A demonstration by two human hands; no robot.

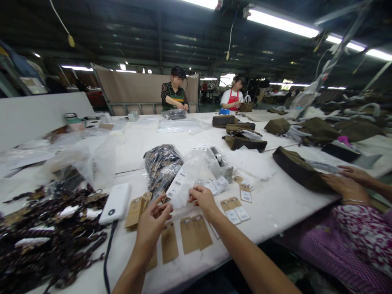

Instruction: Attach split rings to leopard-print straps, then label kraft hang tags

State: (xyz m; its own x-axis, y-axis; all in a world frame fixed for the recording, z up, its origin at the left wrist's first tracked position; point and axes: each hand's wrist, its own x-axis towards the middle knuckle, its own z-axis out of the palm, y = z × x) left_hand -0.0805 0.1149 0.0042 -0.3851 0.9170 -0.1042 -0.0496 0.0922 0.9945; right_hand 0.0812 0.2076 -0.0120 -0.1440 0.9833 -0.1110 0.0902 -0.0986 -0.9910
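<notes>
A white sheet of barcode stickers is held up in front of me. My right hand pinches its right edge between thumb and fingers. At the sheet's lower left corner is my left hand, fingers loosely curved and apart from the thumb; whether they touch the sheet is unclear. Brown cardboard tags lie in a row on the table below my hands. Beside my left hand stands a stack of brown tags. Behind the sheet rests a clear plastic bag with dark patterned fabric.
A white power bank with a black cable lies left, beside a heap of dark patterned straps. Tags with white labels lie right. A co-worker's hands touch an olive bag. Two people work across the table.
</notes>
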